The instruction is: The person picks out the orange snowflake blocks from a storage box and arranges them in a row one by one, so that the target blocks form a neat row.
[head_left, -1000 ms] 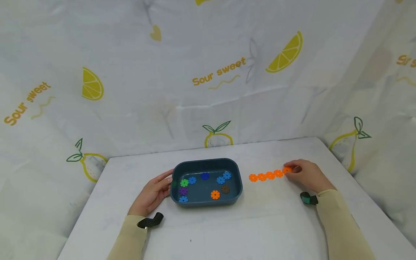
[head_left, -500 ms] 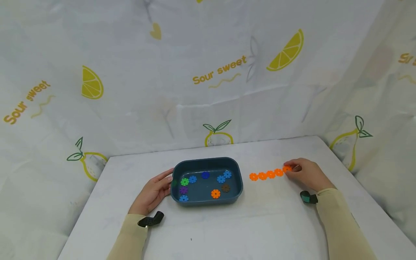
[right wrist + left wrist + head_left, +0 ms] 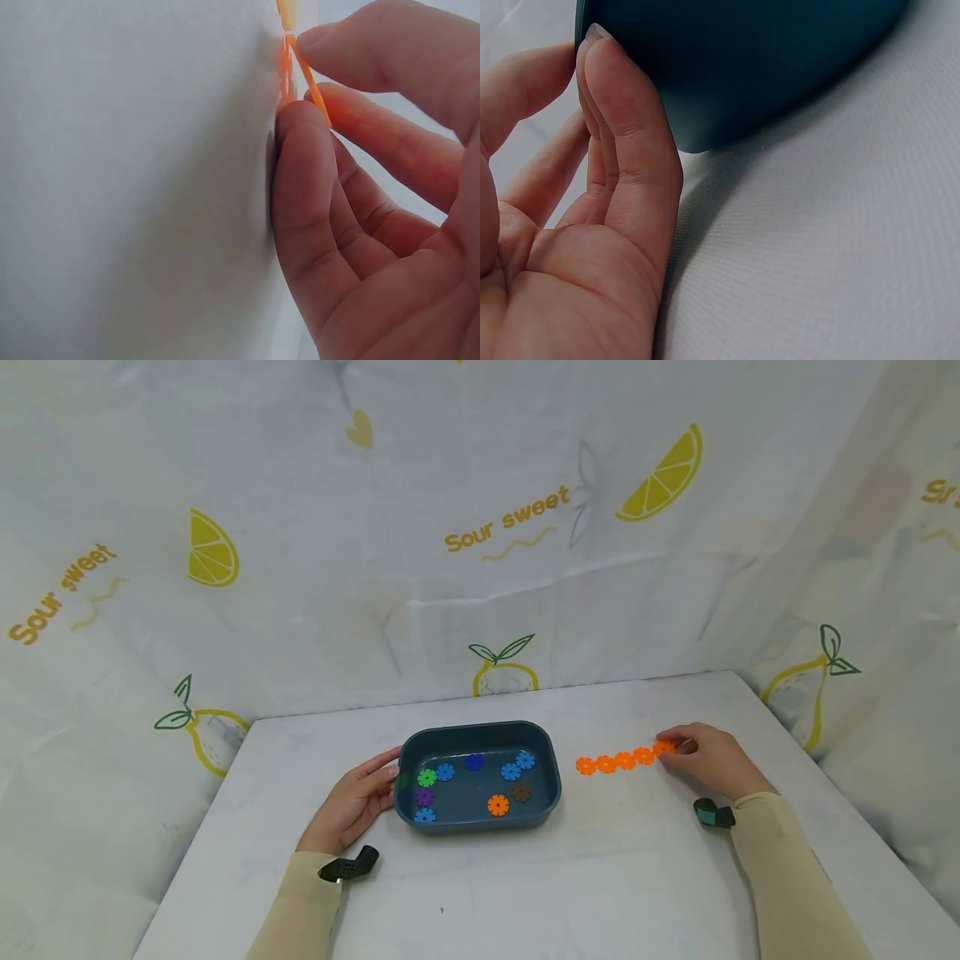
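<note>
My left hand (image 3: pixel 352 806) holds the left end of a dark teal plastic tray (image 3: pixel 480 828). In the left wrist view its curled fingertips (image 3: pixel 622 90) lie against the tray's wall (image 3: pixel 727 75). To the right of the tray, a row of orange notched snowflake discs (image 3: pixel 606 764) lies on the table. At the row's right end my right hand (image 3: pixel 708 760) pinches one orange snowflake disc (image 3: pixel 664 747). In the right wrist view that disc (image 3: pixel 311 82) is seen edge-on and tilted, close to the neighbouring orange piece. Whether the two are joined I cannot tell.
Inside the tray lie loose discs: several blue, one green (image 3: pixel 427 777), one purple (image 3: pixel 424 797), one brown (image 3: pixel 521 792) and one orange (image 3: pixel 498 805). The white table (image 3: pixel 525 893) meets a lemon-printed cloth (image 3: pixel 337 635) at the back and right.
</note>
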Available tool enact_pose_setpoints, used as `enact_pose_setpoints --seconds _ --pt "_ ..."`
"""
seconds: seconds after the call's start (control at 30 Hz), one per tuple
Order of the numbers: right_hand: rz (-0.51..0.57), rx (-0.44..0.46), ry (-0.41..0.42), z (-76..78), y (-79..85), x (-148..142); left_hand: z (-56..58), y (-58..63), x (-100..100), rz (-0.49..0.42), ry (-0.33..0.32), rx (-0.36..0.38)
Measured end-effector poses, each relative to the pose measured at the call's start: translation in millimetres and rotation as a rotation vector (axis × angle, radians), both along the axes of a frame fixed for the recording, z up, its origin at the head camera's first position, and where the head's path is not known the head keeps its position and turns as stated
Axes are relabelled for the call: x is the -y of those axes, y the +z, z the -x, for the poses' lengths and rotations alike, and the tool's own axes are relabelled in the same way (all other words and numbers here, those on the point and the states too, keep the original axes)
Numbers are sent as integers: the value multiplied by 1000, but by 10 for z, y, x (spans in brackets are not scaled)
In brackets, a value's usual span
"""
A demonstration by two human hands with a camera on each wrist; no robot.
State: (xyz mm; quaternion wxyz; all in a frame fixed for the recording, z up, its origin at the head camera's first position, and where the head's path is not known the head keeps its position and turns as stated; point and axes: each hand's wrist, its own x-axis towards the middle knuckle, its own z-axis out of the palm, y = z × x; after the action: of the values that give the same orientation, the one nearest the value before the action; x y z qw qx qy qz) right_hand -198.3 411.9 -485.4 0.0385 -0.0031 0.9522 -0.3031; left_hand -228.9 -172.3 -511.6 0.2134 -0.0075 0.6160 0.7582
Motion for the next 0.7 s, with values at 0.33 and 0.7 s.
enact_pose_setpoints --seconds 0.33,0.7 --pt "-26 -80 24 -8 162 18 5 0 22 1 25 -1" --pt "22 -129 333 298 715 1057 6 -24 -18 0 22 -18"
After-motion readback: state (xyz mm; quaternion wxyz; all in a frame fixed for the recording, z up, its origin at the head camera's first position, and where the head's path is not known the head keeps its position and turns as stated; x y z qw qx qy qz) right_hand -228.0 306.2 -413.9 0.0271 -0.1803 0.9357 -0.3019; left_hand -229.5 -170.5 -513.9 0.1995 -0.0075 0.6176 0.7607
